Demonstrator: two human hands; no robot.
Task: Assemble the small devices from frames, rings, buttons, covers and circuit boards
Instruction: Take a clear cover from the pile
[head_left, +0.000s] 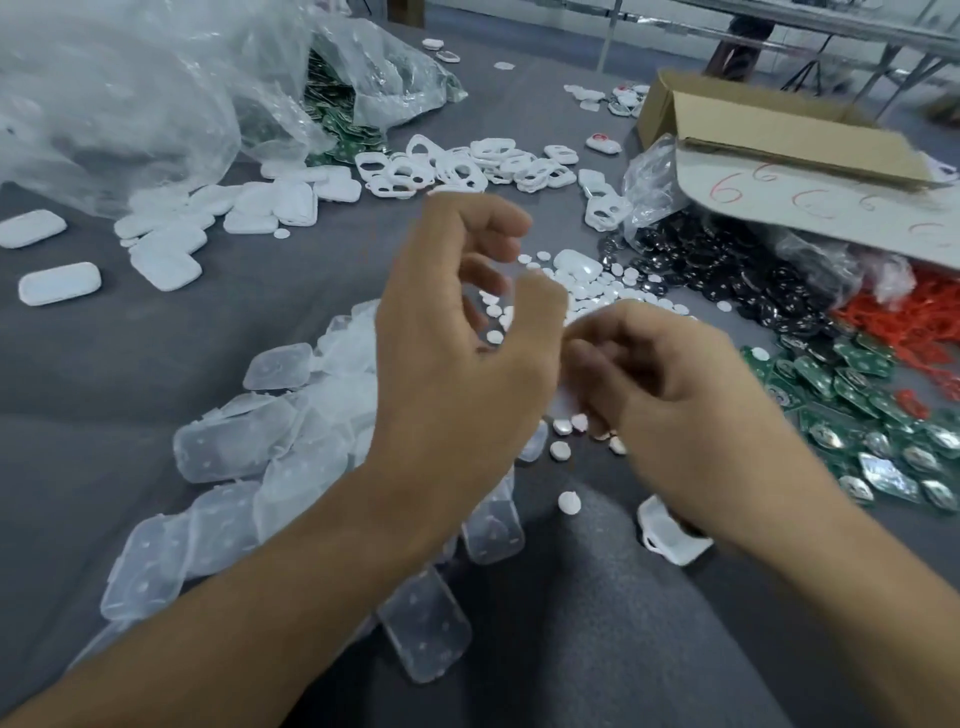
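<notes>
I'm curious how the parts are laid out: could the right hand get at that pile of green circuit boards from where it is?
Probably yes. The circuit boards lie open on the table just right of the right hand, with nothing between; its curled fingers may hold something, though.

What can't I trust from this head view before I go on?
Head view only:
- Whether the right hand holds a part: motion blur, curled fingers.
- What the left hand pinches, if anything: its own fingers cover it.
- Cardboard box contents: flap hides them.
- White frame: partly under the right wrist.
- Circuit boards: pile cut by right edge.
</notes>
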